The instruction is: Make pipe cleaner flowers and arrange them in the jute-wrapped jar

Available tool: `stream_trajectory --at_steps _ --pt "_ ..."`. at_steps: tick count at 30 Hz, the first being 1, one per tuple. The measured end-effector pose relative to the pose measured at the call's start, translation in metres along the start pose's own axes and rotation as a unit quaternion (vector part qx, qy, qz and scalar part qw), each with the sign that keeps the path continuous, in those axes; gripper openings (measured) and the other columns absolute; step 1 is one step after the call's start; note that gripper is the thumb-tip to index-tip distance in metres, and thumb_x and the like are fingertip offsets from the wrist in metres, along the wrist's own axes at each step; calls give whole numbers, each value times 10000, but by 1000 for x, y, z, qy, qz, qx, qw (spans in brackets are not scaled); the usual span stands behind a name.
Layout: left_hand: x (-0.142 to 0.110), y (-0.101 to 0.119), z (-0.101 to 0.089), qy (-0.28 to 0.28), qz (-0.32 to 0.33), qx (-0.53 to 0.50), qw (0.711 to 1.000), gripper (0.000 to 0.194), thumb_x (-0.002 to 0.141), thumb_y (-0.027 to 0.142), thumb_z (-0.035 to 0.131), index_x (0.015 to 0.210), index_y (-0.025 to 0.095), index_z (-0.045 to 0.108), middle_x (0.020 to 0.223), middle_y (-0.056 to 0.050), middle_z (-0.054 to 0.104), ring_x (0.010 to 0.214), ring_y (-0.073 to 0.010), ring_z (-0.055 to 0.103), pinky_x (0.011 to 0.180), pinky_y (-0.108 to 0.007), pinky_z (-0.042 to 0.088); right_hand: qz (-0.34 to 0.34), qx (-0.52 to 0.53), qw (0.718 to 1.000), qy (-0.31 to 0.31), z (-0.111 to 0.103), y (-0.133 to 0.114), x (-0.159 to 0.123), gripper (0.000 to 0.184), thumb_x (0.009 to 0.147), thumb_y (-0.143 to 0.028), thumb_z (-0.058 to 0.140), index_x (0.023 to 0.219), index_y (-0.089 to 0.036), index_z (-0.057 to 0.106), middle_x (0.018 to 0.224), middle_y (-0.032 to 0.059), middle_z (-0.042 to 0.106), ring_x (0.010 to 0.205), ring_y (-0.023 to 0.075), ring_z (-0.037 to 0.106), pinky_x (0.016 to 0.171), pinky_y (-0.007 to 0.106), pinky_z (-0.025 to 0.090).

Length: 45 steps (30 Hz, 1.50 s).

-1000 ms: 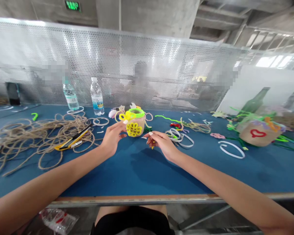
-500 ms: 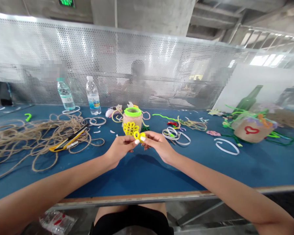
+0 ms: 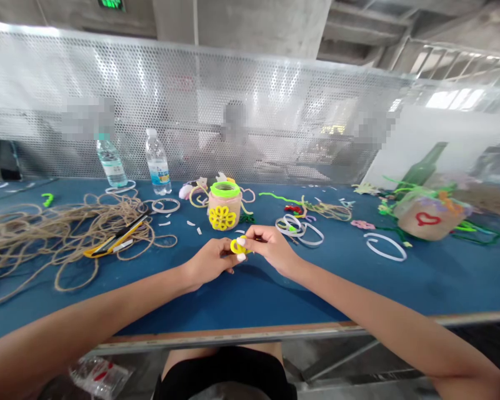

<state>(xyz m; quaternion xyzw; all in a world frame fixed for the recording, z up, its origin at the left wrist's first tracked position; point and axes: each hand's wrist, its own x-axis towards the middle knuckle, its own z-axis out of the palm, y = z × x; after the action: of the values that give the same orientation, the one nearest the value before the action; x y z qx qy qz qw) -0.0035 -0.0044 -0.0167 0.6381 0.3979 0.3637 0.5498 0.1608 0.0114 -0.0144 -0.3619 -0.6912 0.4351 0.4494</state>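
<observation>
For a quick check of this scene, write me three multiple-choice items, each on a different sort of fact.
1. Where is the yellow pipe-cleaner loop?
A) Between the left hand and the right hand
B) On the jute twine
C) Around the bottle neck

2. What colour is the heart on the burlap wrap?
A) Blue
B) Red
C) Yellow

3. How does the wrapped jar stand?
A) On its side
B) Upside down
C) Upright

Answers:
1 A, both hands' fingers meet on it.
2 B, its outline shows red.
3 C, its green rim faces up.
</observation>
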Motion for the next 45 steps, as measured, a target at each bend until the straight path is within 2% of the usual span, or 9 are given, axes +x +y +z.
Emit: stream_trajectory --at_steps 4,9,22,26,30,34,38,42,45 --pt "-1 -2 1 -6 34 19 999 338 636 434 730 706 115 643 765 -32 558 690 -126 502 536 -220 452 22 64 998 17 -2 2 3 406 706 -532 643 560 -172 527 534 -40 432 515 85 370 516 239 299" --pt "0 -1 -2 35 11 -5 999 366 620 426 733 764 106 631 715 -22 552 654 -112 480 527 -214 434 31 109 994 -5 -3 1 4 415 721 -589 622 670 -178 603 614 -16 506 582 112 470 585 257 404" --pt "-2 -1 2 37 31 16 999 335 651 436 688 738 117 636 806 -57 555 726 -154 537 509 -224 496 18 67 995 -74 0 -7 -2 375 718 -505 685 897 -180 635 763 11 621 641 131 568 611 266 428" --pt "-5 0 5 22 17 -13 1000 341 655 448 689 698 119 610 735 -32 516 683 -137 519 496 -230 513 -44 -10 995 -92 -4 -5 -1 452 835 -582 503 974 -166 612 825 37 616 692 145 574 649 280 444" --pt "-5 0 4 56 22 -34 998 350 653 460 687 649 118 610 734 -27 520 679 -126 515 491 -210 499 -79 -192 978 -15 -35 4 16 428 902 -524 408 1029 -171 614 807 40 618 686 149 549 617 269 416" --pt "-1 1 -1 98 -7 -54 994 352 541 405 793 668 112 647 732 -29 571 708 -126 523 527 -193 476 -61 -399 912 69 -93 11 37 240 857 -361 538 892 -152 651 854 83 640 737 176 580 696 303 431" --pt "1 2 -4 110 -45 -90 989 387 456 323 851 734 115 680 698 -12 590 679 -110 508 566 -202 458 3 -524 851 13 -143 2 39 181 812 -270 584 915 -151 673 905 111 611 804 208 594 744 320 435" --pt "0 2 -6 118 -52 -117 985 394 478 322 839 790 124 702 763 -34 632 714 -126 524 587 -215 446 48 -510 851 -118 -157 -7 33 261 703 -316 702 940 -206 692 1034 98 608 898 236 586 742 311 429" --pt "1 0 -10 135 -66 -134 979 380 516 370 807 791 128 704 876 -71 652 748 -147 540 592 -235 454 46 -486 853 -184 -154 -1 36 160 672 -255 709 829 -224 709 945 73 645 916 242 574 764 314 411"
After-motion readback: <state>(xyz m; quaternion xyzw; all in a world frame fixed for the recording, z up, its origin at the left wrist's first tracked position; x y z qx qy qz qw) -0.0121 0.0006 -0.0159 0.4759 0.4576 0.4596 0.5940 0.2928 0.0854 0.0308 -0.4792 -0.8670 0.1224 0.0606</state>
